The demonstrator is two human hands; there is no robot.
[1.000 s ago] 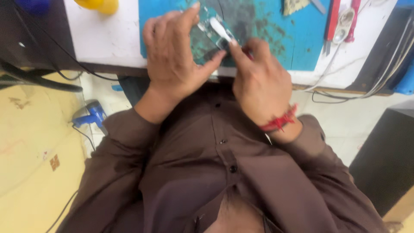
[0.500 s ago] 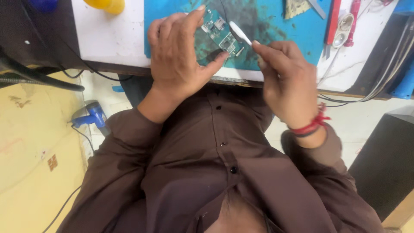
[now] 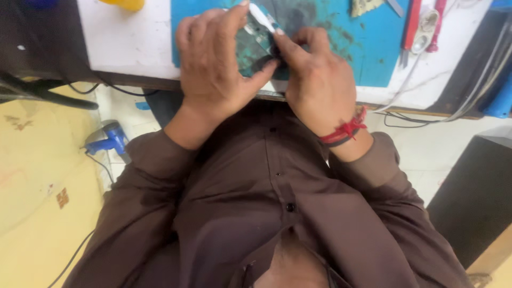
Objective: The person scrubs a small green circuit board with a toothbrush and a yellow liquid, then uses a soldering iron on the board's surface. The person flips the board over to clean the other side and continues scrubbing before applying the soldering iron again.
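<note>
My left hand (image 3: 216,64) grips a small green circuit board (image 3: 252,42) over the near edge of a blue work mat (image 3: 368,48). Its fingers wrap the board from the left and its thumb presses near the bottom. My right hand (image 3: 314,80), with a red thread band on the wrist, pinches a thin white-tipped tool (image 3: 264,15) whose tip rests on the top of the board. Both hands touch each other around the board, and much of the board is hidden by fingers.
The white table (image 3: 122,42) carries red-handled tools (image 3: 413,24) at the back right and a yellow object (image 3: 122,4) at the back left. Cables hang off the right edge. A blue device (image 3: 106,138) lies on the yellow floor to the left. A dark box (image 3: 474,197) stands at right.
My right hand has come back in from the right and closed against the left hand, with the tool tip again on the board. The left hand kept its hold on the board.
</note>
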